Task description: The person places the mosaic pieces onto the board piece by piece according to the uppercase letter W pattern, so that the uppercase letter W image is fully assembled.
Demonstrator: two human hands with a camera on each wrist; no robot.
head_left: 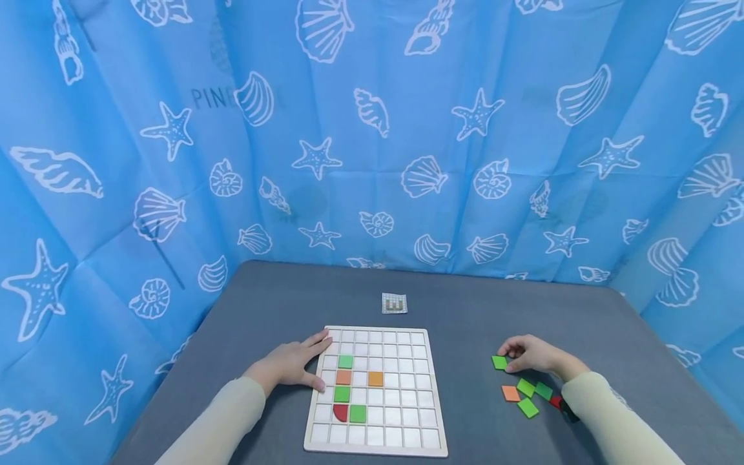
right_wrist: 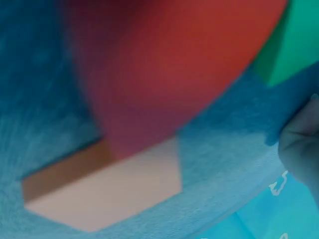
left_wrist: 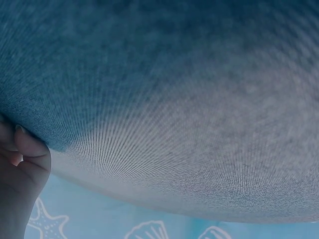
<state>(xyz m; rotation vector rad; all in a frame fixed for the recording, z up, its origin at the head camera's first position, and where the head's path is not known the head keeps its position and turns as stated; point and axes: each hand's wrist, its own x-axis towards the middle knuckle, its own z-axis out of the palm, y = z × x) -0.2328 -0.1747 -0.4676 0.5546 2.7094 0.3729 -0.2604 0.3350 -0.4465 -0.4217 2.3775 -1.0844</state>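
Fingers straight, my left hand (head_left: 287, 363) rests on the left edge of the gridded board (head_left: 407, 398); my right hand (head_left: 533, 354) pinches a green tile (head_left: 498, 362) right of centre.
At lower middle, the board's second column holds a light-green tile (head_left: 345, 361), a salmon tile (head_left: 343, 377), a mid-green tile (head_left: 341, 394) and a red quarter-round (head_left: 340, 413); another green (head_left: 357, 414) sits right of the red, an orange tile (head_left: 375, 379) two cells right of the salmon. Loose pieces (head_left: 528, 407) lie at lower right.

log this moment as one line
left hand: rests on grid board edge; right hand: pinches bright-green square tile; red quarter-round tile: on board
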